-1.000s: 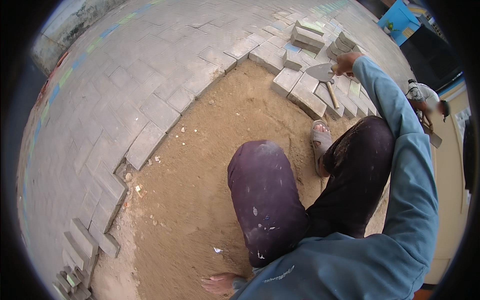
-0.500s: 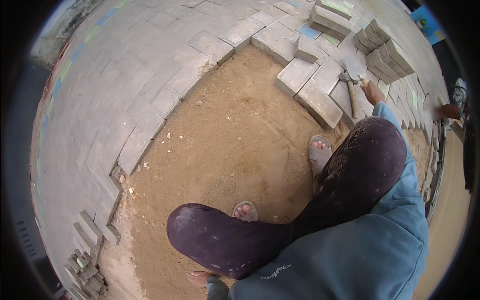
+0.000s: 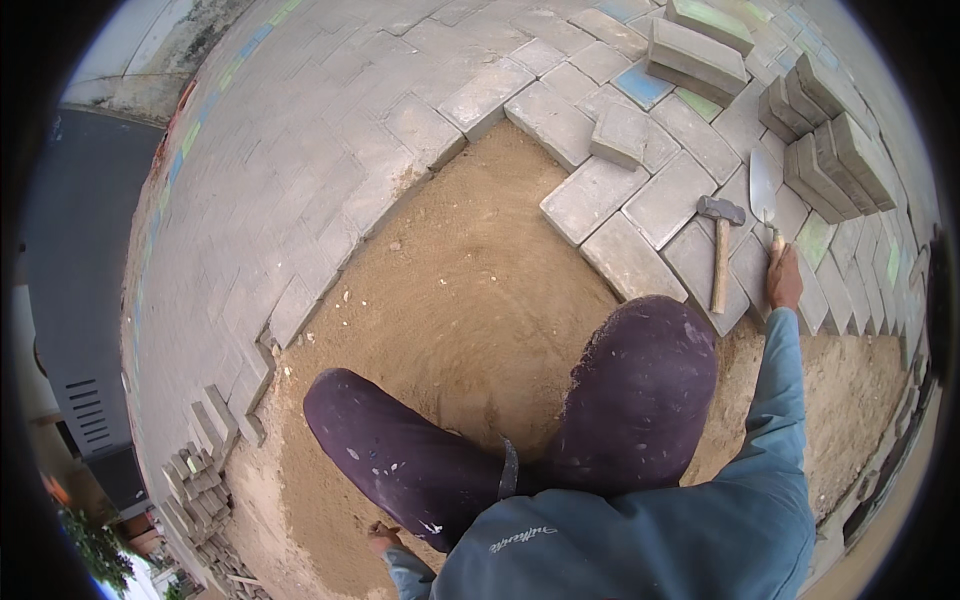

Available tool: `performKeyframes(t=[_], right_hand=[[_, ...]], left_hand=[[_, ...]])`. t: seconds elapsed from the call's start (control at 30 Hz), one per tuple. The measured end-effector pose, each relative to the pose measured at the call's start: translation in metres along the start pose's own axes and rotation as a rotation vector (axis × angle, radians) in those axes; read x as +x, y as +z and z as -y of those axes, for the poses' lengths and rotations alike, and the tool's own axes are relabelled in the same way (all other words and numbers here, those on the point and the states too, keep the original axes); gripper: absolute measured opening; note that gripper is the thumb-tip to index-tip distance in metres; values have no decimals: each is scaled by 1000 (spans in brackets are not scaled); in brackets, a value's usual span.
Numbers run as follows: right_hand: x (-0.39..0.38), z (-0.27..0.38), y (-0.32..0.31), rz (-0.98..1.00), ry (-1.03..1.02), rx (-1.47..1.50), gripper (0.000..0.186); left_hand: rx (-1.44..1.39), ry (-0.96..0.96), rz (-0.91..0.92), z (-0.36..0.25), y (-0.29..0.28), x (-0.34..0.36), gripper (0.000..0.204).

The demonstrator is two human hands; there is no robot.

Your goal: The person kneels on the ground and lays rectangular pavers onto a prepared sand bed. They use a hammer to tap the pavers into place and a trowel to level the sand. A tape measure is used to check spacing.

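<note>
My right hand (image 3: 783,280) grips the wooden handle of a pointed trowel (image 3: 762,185), its metal blade resting over the pavers at the upper right. Just left of it, a wooden-handled hammer (image 3: 721,262) lies on the grey pavers (image 3: 663,215). Low in the picture, my left hand (image 3: 382,537) is down by the sand beside my left thigh, partly blurred; its grip is unclear. My bent knees are over a bed of bare sand (image 3: 460,270), bordered by laid interlocking pavers (image 3: 260,200).
A loose paver (image 3: 618,135) lies on the paving. Stacked pavers (image 3: 830,170) stand at the upper right, more blocks (image 3: 695,60) behind. A pile of broken pavers (image 3: 200,500) is at lower left. A weathered wall (image 3: 135,55) rises at the upper left.
My view has turned rightward and my knees have shifted. My right hand and the trowel have moved back toward me, right of the hammer. The other worker is out of sight.
</note>
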State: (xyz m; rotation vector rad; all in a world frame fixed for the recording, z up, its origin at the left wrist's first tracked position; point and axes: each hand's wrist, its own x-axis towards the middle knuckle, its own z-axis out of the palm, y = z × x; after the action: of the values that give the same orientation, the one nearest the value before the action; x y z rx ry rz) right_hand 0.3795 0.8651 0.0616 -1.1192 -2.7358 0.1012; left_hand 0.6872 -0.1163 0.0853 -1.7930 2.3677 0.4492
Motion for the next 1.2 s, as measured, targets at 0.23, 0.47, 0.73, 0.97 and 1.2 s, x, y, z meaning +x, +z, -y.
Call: performKeyframes(t=[0.23, 0.47, 0.73, 0.97, 1.2], right_hand=[[-11, 42, -13, -154, -204, 6, 40], [30, 149, 25, -20, -380, 434, 34], [136, 153, 35, -19, -388, 439, 31], [148, 156, 59, -206, -242, 570, 31], [143, 167, 55, -145, -172, 555, 25]], left_hand=[[-27, 255, -64, -89, -127, 65, 41], [-32, 1050, -4, -424, -232, 44, 43], [140, 1618, -75, -779, -188, -192, 38], [435, 1916, 93, -902, -10, -368, 45], [397, 2467, 144, -988, 174, -527, 85]])
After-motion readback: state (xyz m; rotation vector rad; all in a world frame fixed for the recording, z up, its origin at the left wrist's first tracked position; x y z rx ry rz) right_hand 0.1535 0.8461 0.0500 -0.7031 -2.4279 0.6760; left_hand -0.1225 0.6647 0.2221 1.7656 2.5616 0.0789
